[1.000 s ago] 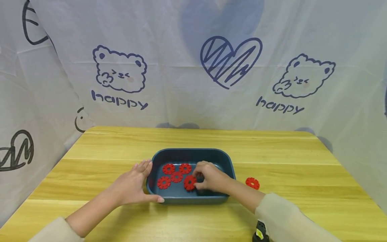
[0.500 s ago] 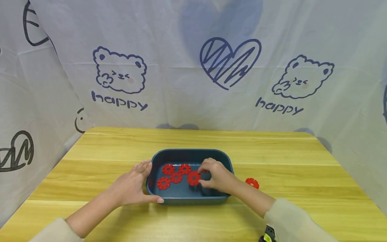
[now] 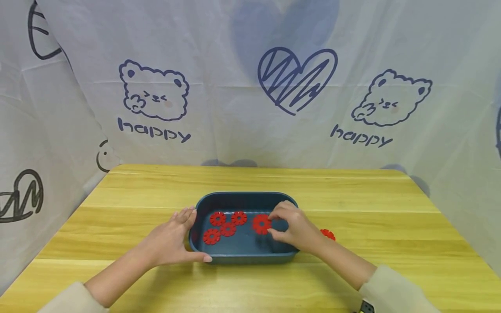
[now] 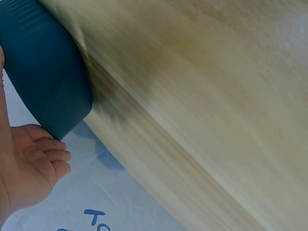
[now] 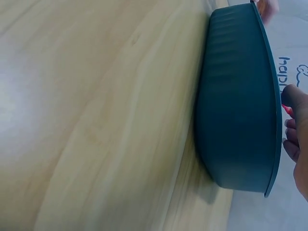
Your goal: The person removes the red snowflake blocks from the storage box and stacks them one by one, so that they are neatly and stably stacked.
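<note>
My right hand (image 3: 295, 228) pinches a red notched plastic disc (image 3: 255, 224) between thumb and fingertips, above the floor of a dark blue-green bin (image 3: 246, 260). Several similar red discs (image 3: 212, 237) lie in the bin's left half, close together. At the bin's left end, my left hand (image 3: 168, 241) rests against it, thumb along the front wall and fingers spread at the left rim. The left wrist view has the left hand (image 4: 33, 163) beside the bin's corner. From the right wrist, a sliver of red disc (image 5: 288, 110) shows between the fingers beyond the rim.
One more red disc (image 3: 328, 234) lies on the wooden table (image 3: 372, 204) right of the bin, partly hidden by my right forearm. A white cloth (image 3: 223, 126) with drawn bears and a heart hangs behind the table.
My right hand has lifted the red disc and carried it right and slightly back inside the bin. The left hand and the bin have stayed nearly in place.
</note>
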### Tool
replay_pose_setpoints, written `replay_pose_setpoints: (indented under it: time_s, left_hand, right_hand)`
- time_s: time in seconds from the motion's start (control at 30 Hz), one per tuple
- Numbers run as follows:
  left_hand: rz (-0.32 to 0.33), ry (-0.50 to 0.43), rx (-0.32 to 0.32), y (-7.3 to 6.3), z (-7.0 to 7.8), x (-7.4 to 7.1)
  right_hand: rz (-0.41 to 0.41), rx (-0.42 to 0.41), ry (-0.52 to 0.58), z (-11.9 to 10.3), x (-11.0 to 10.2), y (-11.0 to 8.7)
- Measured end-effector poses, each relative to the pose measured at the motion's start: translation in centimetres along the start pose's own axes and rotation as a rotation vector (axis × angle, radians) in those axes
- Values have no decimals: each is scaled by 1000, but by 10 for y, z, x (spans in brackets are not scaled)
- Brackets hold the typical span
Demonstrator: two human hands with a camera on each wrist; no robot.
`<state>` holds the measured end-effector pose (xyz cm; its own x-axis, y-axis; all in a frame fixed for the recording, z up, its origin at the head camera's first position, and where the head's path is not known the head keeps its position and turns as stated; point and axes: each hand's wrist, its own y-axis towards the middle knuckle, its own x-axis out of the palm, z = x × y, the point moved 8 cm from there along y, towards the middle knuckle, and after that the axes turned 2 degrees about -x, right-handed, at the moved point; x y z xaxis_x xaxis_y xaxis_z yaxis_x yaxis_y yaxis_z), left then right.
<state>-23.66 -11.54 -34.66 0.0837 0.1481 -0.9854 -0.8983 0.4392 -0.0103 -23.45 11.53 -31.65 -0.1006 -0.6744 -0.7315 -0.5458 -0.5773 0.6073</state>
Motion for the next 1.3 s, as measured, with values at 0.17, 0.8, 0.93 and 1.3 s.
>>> replay_pose_setpoints:
  time_s: [0.17,0.8,0.93,1.3]
  left_hand:
    - [-1,-2,0,0,0,-1]
    - [-18,-19,-13,-1,0,0]
    - [-15,-12,-12,-1,0,0]
    - [-4,-5,-6,-1,0,0]
  right_hand:
    - [35,-15,-21,2,-8,-8]
    - [156,-38,-135,9,-40,-34]
    - [187,-58,-126,9,-46,-39]
    - [226,-48,-135,13,-61,-54]
